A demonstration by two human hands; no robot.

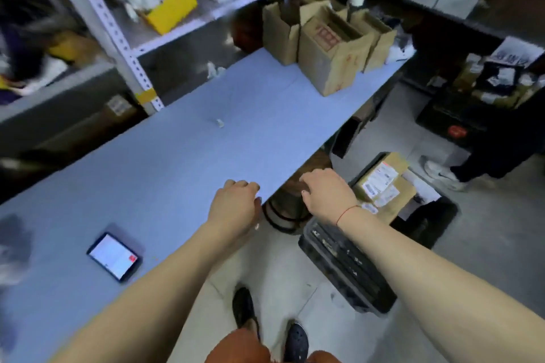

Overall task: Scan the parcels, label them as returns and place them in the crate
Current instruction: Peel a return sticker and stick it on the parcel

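Observation:
A black crate (pixel 348 268) stands on the floor to the right of the blue table (pixel 182 150). Inside it lie brown cardboard parcels (pixel 383 186) with white labels on top. My left hand (pixel 233 206) hovers at the table's front edge, fingers loosely curled, holding nothing. My right hand (pixel 327 191) hangs past the edge, just left of the crate, above a round stool (pixel 286 209); its fingers are curled downward and it holds nothing. A lit scanner device (pixel 113 256) lies flat on the table at the near left.
Open cardboard boxes (pixel 327 41) stand at the table's far end. Metal shelving (pixel 124 47) with a yellow box rises behind the table. Another person's legs and white shoe (pixel 442 174) are on the floor at the right, near a second black crate (pixel 454 121).

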